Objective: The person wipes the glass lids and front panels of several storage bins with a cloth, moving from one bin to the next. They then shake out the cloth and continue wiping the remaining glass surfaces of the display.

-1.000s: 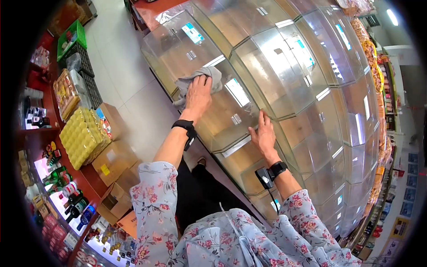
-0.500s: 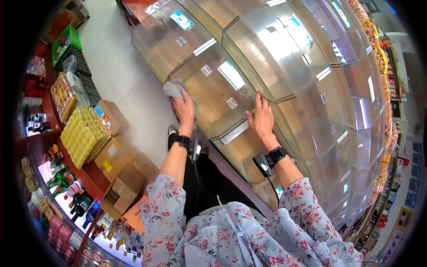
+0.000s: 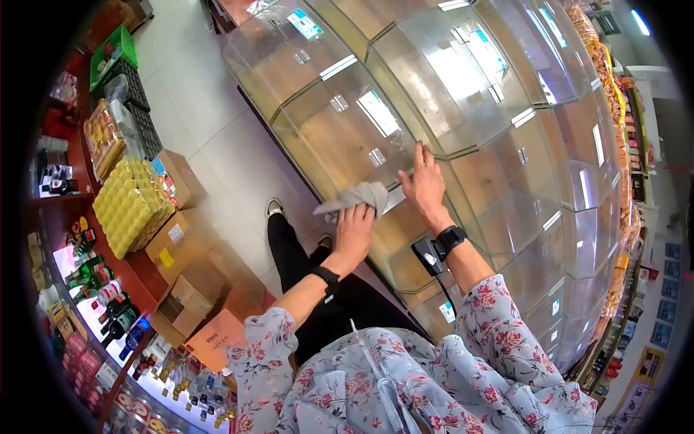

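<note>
Clear display bins [image 3: 336, 137] with hinged lids stand in rows before me. My left hand [image 3: 353, 235] presses a crumpled grey cloth [image 3: 356, 199] against the near edge of a front-row bin, its fingers bent over the cloth. To its right, my right hand [image 3: 425, 184] rests on the bins' frame with fingers spread and nothing in it. A white label [image 3: 378, 113] is stuck on the lid beyond my hands. Both wrists carry black bands, and a small device [image 3: 428, 257] hangs beside the right one.
At the left are yellow egg trays [image 3: 130, 206], cardboard boxes [image 3: 191, 289], a green crate [image 3: 116, 58] and shelves with bottles [image 3: 119, 325]. Tiled floor [image 3: 210, 137] runs between them and the bins. Packaged goods [image 3: 603, 72] line the far right.
My left hand has moved right and toward me with the cloth, from the bin's left corner to nearer my right hand. My right hand has barely moved.
</note>
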